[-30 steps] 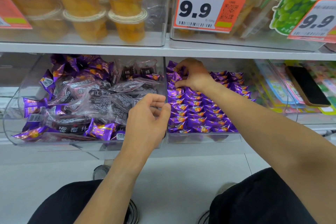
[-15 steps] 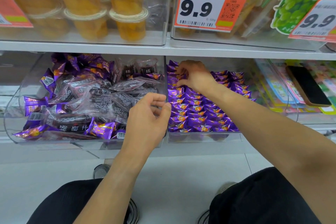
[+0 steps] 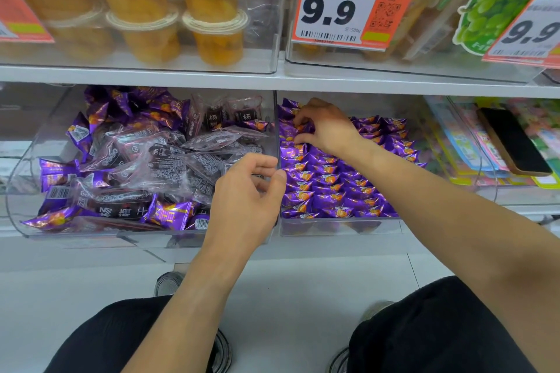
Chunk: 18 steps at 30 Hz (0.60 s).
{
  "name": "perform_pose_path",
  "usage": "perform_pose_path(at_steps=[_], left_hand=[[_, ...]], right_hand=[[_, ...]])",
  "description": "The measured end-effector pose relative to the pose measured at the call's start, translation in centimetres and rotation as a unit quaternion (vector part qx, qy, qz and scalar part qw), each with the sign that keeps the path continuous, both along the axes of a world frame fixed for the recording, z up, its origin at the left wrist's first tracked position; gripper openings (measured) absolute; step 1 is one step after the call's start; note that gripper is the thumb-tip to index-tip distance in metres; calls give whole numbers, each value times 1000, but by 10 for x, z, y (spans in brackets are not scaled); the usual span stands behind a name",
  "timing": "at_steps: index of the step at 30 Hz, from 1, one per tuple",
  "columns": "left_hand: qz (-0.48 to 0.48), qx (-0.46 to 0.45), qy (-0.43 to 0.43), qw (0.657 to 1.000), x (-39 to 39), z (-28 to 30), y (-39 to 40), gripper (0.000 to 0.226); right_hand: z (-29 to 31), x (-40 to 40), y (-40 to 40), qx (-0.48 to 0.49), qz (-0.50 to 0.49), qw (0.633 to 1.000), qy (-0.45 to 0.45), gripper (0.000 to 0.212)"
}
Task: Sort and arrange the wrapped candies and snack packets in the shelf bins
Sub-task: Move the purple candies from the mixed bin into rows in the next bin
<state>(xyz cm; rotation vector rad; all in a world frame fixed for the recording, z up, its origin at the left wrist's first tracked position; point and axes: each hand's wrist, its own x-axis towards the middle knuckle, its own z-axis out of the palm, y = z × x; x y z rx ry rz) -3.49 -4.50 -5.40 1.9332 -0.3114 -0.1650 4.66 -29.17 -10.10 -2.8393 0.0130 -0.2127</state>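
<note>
Two clear shelf bins sit side by side. The left bin (image 3: 75,236) holds a loose heap of purple candies (image 3: 169,212) mixed with clear dark snack packets (image 3: 169,160). In the right bin (image 3: 339,228) the purple candies (image 3: 333,188) lie in neat rows. My right hand (image 3: 328,127) reaches to the back left of the right bin, its fingertips curled and pinching a purple candy (image 3: 288,130). At the wall between the bins my left hand (image 3: 247,194) holds still, with the thumb on the right of the wall and the curled fingers on the left.
The shelf above carries clear bins of orange fruit-jelly cups (image 3: 212,9) and orange 9.9 price tags (image 3: 354,3). At the right a dark phone (image 3: 515,142) lies on colourful packets. My knees in black trousers (image 3: 439,327) and the white floor are below.
My right hand has shifted slightly deeper into the right bin and its fingers have curled onto a candy. The left hand has stayed at the bin wall.
</note>
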Motion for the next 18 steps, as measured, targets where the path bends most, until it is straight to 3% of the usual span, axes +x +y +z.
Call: perform_pose_path(at_steps=[10,18], left_hand=[[-1,2,-4,1000,0,0,0,16],[0,6,-7,1000,0,0,1,16]], right_hand=[[-2,-6,-6,38,-13,999,-30,39],[-3,-7,-12,128,-61,990,-23,39]])
